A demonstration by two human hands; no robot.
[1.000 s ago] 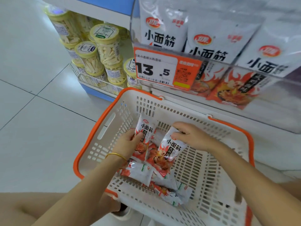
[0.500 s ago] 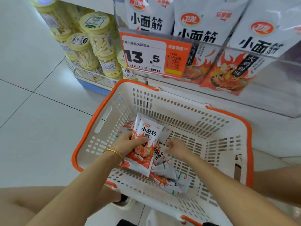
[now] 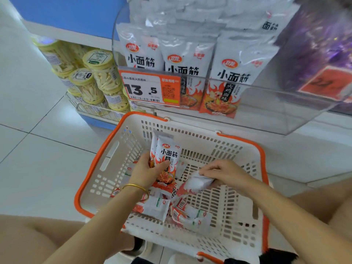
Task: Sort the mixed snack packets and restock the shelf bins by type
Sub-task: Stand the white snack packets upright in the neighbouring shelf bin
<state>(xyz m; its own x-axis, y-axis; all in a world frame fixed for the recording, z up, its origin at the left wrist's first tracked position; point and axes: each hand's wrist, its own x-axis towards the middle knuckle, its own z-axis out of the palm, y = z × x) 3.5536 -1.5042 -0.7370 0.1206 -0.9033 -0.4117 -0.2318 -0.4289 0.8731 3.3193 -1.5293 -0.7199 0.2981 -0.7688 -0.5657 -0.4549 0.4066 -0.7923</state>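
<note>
What I can't make out
My left hand (image 3: 147,169) covers the lower half of 2 upright packets (image 3: 168,153), the rear one nearly hidden. The loose packet (image 3: 198,182) gripped in my right hand (image 3: 222,171) is a white blur. The purple bags (image 3: 320,54) are smeared and run off the right edge.

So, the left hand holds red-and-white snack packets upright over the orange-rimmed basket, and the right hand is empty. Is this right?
Not quite. The right hand is not empty: it pinches a white packet, as the head view shows. The left hand does hold red-and-white snack packets upright over the orange-rimmed basket.
</note>
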